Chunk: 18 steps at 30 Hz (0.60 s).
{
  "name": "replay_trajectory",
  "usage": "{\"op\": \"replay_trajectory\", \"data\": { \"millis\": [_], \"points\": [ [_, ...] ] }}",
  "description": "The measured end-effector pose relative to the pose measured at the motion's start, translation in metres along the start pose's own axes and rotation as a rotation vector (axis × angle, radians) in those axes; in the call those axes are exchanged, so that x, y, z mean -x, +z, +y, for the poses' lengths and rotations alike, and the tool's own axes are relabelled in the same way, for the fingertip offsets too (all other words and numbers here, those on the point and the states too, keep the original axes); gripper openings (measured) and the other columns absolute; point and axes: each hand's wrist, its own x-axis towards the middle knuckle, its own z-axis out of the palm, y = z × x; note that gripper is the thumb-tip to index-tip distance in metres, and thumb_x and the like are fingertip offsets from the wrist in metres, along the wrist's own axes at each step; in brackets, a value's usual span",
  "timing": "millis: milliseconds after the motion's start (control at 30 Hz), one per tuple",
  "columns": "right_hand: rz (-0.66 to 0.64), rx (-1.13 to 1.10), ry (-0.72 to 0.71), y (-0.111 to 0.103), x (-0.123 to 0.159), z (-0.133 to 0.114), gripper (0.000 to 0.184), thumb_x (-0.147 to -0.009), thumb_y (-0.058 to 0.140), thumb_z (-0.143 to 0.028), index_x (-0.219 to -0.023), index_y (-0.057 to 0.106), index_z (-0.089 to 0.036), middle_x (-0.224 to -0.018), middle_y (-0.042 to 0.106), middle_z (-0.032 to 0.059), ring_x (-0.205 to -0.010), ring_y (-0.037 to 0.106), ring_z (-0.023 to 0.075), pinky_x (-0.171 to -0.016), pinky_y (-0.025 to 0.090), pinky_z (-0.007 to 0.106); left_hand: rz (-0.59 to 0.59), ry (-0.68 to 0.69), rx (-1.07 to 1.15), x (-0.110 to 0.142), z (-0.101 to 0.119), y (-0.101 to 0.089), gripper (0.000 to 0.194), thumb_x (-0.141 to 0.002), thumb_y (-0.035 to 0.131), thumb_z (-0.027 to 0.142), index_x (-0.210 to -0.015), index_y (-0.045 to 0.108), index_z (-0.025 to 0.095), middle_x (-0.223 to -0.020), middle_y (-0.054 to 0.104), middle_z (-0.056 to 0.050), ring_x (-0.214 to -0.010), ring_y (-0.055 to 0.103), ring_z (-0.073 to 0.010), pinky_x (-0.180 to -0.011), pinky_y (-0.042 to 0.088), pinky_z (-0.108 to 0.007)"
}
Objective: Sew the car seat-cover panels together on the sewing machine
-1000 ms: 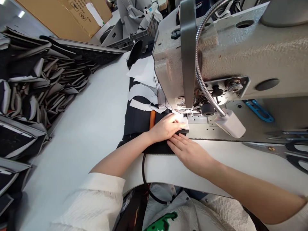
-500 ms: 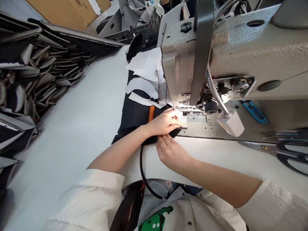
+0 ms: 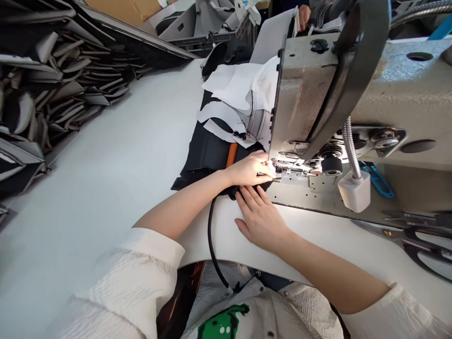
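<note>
Right hand (image 3: pixel 264 219) has spread its fingers apart against the black fabric panel (image 3: pixel 206 150) before the grey metal sewing machine (image 3: pixel 406 106); left hand (image 3: pixel 247 170), grip unclear beside it, should guide evenly.

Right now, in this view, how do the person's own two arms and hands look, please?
The bare left hand and bare right hand show no visible gloves, rings or watch. The loose, off-white left sleeve of crinkled fabric ends in a wide cuff near the elbow; the right sleeve looks matching.

From the person's head, one camera looks forward and down, with left hand (image 3: pixel 250 170) and right hand (image 3: pixel 264 221) near.
</note>
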Motion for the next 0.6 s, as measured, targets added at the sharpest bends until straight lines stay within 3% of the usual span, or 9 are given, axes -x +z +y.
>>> {"op": "replay_trajectory", "data": {
  "millis": [267,600],
  "points": [
    [0.019,0.021,0.052,0.001,-0.003,0.007,0.057,-0.093,0.037,-0.04,-0.137,0.038,-0.003,-0.146,0.031,0.0188,-0.138,0.022,0.0299,-0.112,0.016,0.052,0.043,-0.015,-0.045,-0.009,-0.01,-0.002,0.023,-0.086,0.055,0.027,-0.074,0.073,0.019,-0.086,0.062,-0.006,-0.088,0.054,-0.0182,-0.085,0.043,-0.032],
    [0.06,0.091,0.026,0.002,-0.002,0.006,0.053,-0.092,0.04,-0.036,-0.134,0.042,-0.004,-0.14,0.04,0.0197,-0.133,0.032,0.0314,-0.109,0.022,0.055,0.052,-0.013,-0.063,-0.005,-0.013,0.004,0.015,-0.083,0.06,0.026,-0.086,0.075,0.022,-0.088,0.061,-0.007,-0.09,0.053,-0.0183,-0.087,0.042,-0.032]
  ]
}}
